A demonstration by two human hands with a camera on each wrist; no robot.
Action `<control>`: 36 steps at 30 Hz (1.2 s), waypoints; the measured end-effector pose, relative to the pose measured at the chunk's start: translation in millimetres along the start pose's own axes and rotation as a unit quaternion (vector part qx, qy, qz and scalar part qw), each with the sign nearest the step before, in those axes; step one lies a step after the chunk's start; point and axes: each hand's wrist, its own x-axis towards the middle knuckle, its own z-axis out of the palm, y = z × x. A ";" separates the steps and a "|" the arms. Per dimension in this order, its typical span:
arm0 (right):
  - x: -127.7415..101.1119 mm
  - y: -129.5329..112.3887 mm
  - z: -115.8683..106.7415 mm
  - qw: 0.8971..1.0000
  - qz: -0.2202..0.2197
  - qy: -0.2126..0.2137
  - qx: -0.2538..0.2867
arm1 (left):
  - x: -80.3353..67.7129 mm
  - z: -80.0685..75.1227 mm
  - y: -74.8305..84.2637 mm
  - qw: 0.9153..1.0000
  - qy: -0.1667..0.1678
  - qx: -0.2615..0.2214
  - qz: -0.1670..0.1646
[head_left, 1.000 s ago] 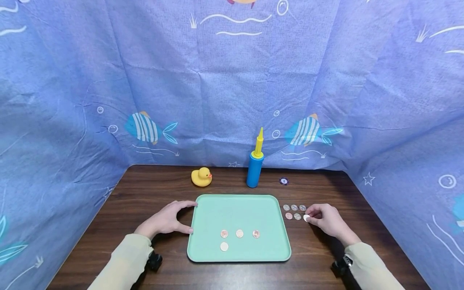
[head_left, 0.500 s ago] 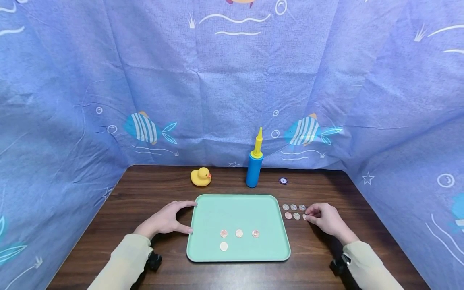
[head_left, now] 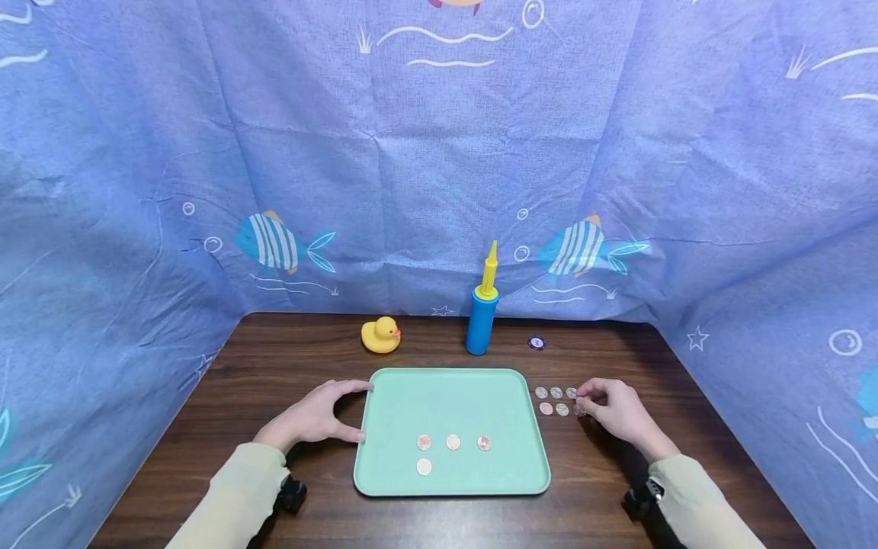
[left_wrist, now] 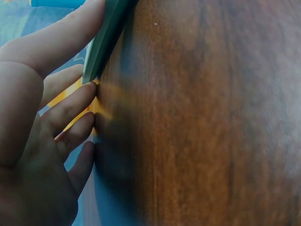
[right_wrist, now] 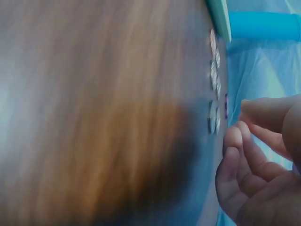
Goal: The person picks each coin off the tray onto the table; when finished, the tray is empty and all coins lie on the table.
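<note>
A mint green tray (head_left: 384,473) lies mid-table with several coins (head_left: 453,441) on it, three in a row and one (head_left: 424,467) below. My left hand (head_left: 357,412) rests at the tray's left edge (left_wrist: 101,42), thumb and forefinger touching the rim, other fingers on the wood. More coins (head_left: 556,393) lie in two rows on the table right of the tray. My right hand (head_left: 584,406) hovers at the right end of those rows, fingertips curled just over the last coin (head_left: 579,410). In the right wrist view the coins (right_wrist: 214,75) lie flat, with nothing between thumb and fingers (right_wrist: 233,136).
A yellow rubber duck (head_left: 380,335), a blue and yellow hand pump (head_left: 482,314) and a small dark round chip (head_left: 537,343) stand along the back of the brown wooden table (head_left: 288,358). Blue fish-print cloth walls in the table on three sides.
My right hand's fingertips have crept slightly away from me over the end coin, which showed pale before and is now mostly covered. The left hand and the tray have not moved.
</note>
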 end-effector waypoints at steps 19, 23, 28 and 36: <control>24.7 -75.9 37.0 0.983 -0.137 -0.113 0.044 | -0.6 -0.6 -0.5 1.000 -0.004 0.008 0.013; 25.3 -88.9 45.9 0.977 -0.141 -0.152 0.044 | -0.7 -0.7 -1.0 1.000 -0.004 0.011 0.017; 25.5 -103.0 57.3 0.968 -0.152 -0.190 0.056 | -0.9 -1.2 -0.6 1.000 -0.005 0.007 0.016; 21.2 -120.6 73.9 0.957 -0.182 -0.223 0.039 | -1.7 -1.3 1.7 1.000 -0.006 0.004 0.015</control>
